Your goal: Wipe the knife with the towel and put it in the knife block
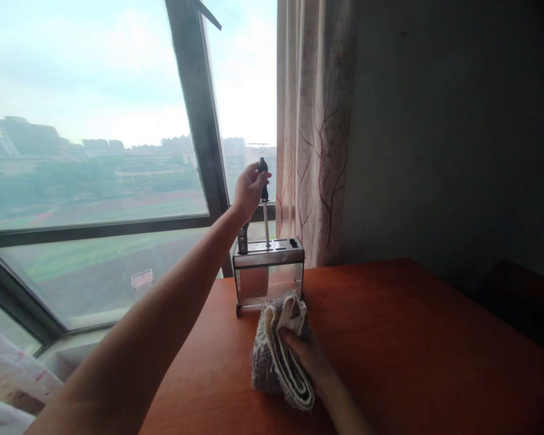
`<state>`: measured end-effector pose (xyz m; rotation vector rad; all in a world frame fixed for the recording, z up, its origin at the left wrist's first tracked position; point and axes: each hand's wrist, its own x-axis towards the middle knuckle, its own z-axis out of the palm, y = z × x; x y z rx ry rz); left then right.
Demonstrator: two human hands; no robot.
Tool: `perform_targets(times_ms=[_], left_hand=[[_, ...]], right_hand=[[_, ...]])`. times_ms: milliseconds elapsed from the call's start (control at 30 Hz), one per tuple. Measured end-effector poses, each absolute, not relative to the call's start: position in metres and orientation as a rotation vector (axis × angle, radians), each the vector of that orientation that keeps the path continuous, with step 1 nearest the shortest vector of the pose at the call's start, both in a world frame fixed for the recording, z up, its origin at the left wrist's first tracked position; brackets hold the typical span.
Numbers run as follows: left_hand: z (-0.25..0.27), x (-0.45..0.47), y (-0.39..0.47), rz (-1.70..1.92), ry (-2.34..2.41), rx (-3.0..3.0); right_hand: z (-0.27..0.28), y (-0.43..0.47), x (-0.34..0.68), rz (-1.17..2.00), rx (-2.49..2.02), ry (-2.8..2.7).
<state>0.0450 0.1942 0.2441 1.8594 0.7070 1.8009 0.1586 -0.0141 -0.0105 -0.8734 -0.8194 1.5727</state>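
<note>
My left hand is closed round the black handle of a sharpening steel. Its slim metal rod stands upright, with the lower end in the top of a knife block. The block has clear sides and a silver top. Beside the steel, a knife with a riveted dark handle stands in the block, partly behind my wrist. Through the clear side a broad blade shows dimly. My right hand grips a folded grey fluffy towel with pale edges, in front of the block and over the table.
The reddish-brown wooden table reaches to the window and the dark wall. A patterned curtain hangs close behind the block. The window frame rises on the left, and pale fabric lies at the lower left.
</note>
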Motion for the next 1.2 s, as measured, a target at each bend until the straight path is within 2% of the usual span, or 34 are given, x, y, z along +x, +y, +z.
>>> perform_targets(times_ms=[233,433,533,700,1200], left_hand=[[0.228,0.048,0.200,1.418,0.971,1.915],[0.226,0.042,0.202,1.368,1.060,1.939],[0.227,0.043,0.202,1.328,1.229,2.146],[0.225,0.046,0.194,1.047,1.537,2.542],[0.218,0.050,0.167,0.557,1.792,2.757]], right_hand=[[-0.007,-0.017,0.157,1.559,-0.892,-0.862],[-0.005,-0.018,0.156,1.538,-0.902,-0.902],[-0.004,-0.018,0.156,1.531,-0.907,-0.888],[-0.004,-0.018,0.156,1.511,-0.914,-0.879],[-0.016,-0.014,0.156,1.539,-0.940,-0.873]])
